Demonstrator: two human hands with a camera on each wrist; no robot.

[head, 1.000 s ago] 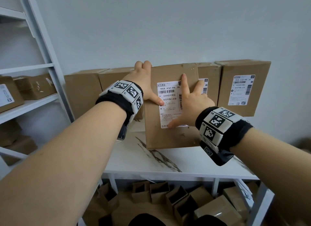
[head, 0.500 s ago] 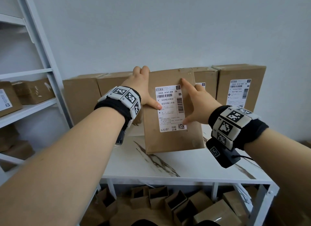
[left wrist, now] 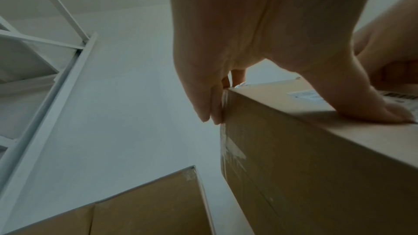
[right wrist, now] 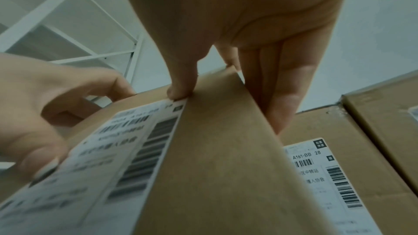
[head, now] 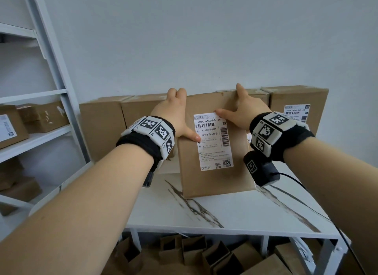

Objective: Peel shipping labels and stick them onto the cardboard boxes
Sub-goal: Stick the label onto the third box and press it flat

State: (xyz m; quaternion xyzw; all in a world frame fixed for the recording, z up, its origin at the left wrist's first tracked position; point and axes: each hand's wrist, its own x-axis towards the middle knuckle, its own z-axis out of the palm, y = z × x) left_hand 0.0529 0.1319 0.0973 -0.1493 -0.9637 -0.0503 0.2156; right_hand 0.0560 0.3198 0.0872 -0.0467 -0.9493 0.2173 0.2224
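Cardboard box (head: 212, 143), labelled, upright on tabletop (head: 235, 211); left hand (head: 173, 115) and right hand (head: 243, 113) clasp its upper corners. Probably light, stiff; best held by side edges.

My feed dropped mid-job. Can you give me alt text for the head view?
Both hands grip a labelled cardboard box standing on a marble-look table: left hand on its left edge, right hand on its top right. The shipping label lies stuck on the front; more boxes line the wall behind.
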